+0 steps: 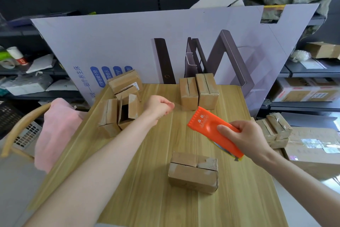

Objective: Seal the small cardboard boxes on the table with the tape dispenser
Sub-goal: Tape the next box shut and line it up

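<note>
The right hand (246,134) wraps its fingers and thumb round the orange tape dispenser (211,129), held above the table (147,199) with its toothed edge pointing away. The left hand (159,106) is curled, its fingertips seemingly pinching the free end of a strip of clear tape (181,106); the film is so faint that this is a reading, not a certainty. The nearest box (193,173) lies low in the middle of the table, flaps folded down but with its seam untaped and one corner torn. To do this well, hold the strip taut and level, bring it down centred over that seam, and let it overhang both ends. Press the left end down first, then draw the dispenser across and tear it against the teeth.
</note>
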Action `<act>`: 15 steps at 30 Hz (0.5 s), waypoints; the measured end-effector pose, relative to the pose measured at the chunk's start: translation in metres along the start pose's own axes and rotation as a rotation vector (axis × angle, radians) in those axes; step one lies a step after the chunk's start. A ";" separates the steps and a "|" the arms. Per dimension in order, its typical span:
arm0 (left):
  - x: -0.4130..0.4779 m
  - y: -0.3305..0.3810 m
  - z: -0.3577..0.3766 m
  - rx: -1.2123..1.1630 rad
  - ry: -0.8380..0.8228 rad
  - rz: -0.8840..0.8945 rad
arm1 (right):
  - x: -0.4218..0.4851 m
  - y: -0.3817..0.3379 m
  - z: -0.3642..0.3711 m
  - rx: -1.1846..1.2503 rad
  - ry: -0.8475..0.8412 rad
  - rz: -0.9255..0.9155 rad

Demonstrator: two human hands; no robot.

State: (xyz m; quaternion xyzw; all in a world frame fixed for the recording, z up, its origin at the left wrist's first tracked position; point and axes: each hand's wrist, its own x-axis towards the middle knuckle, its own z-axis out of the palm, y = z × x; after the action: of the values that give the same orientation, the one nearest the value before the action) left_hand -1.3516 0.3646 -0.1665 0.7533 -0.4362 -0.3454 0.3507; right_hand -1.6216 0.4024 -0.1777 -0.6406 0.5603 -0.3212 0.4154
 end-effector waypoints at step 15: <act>-0.033 -0.165 0.042 -0.120 0.093 -0.326 | 0.013 0.076 0.002 -0.818 -0.211 0.191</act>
State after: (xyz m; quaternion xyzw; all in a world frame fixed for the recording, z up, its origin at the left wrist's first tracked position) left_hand -1.3306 0.4463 -0.3183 0.8069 -0.2700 -0.3879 0.3542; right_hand -1.6519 0.3881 -0.2472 -0.7271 0.6526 0.0342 0.2102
